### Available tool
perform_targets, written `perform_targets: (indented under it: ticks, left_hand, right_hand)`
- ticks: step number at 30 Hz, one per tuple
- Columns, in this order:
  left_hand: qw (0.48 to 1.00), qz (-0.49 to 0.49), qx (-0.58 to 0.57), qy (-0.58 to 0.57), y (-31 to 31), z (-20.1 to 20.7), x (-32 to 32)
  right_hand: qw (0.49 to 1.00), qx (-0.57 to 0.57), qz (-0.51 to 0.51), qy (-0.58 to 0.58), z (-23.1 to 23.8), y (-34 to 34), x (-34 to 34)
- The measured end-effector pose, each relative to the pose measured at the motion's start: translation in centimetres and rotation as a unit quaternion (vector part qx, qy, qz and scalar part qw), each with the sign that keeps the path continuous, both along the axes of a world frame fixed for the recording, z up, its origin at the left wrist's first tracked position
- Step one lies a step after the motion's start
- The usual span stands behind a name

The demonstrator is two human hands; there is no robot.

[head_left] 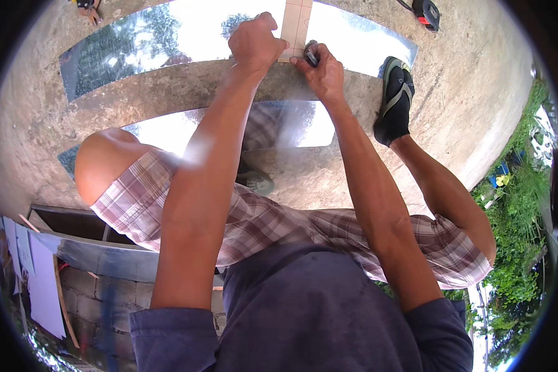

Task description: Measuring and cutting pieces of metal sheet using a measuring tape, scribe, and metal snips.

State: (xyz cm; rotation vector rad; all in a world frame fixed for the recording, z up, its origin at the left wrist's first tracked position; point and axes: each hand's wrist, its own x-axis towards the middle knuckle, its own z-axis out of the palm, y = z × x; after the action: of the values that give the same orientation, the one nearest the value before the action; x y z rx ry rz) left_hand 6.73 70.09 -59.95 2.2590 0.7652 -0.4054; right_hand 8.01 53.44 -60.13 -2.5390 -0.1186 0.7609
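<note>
The person wears a dark slate-blue T-shirt [304, 316], filling the bottom centre of the frame, its cloth blotched with darker patches. The short left sleeve [173, 341] and right sleeve [441, 338] end in plain hems above bare arms; the left hand [255, 44] and right hand [325, 73] are bare too. Plaid shorts [257, 229] cross the middle in muted brownish purple and white checks, with bare knees beyond the legs. At upper right, a black sock [392, 129] shows under a dark sandal [405, 93] with a grey strap and pale-edged sole.
</note>
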Motion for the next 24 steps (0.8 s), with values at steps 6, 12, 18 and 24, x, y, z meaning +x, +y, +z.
perform_targets:
  ticks: [6,12,18,24]
  left_hand:
    - [0.988,-0.052,0.061,-0.131,-1.1,1.1,-0.9]
    - [0.98,-0.169,0.09,-0.052,-0.6,2.1,1.7]
    - [0.961,-0.239,0.139,0.028,-1.7,2.0,3.0]
    - [0.953,-0.255,0.163,-0.028,-1.8,1.7,3.0]
  right_hand:
    - [0.978,0.124,-0.157,0.052,1.4,0.2,1.4]
    - [0.991,0.064,-0.087,0.082,2.1,1.2,4.7]
    - [0.999,-0.041,0.002,0.017,1.3,2.6,6.5]
    - [0.999,-0.046,0.021,0.014,2.5,3.7,7.3]
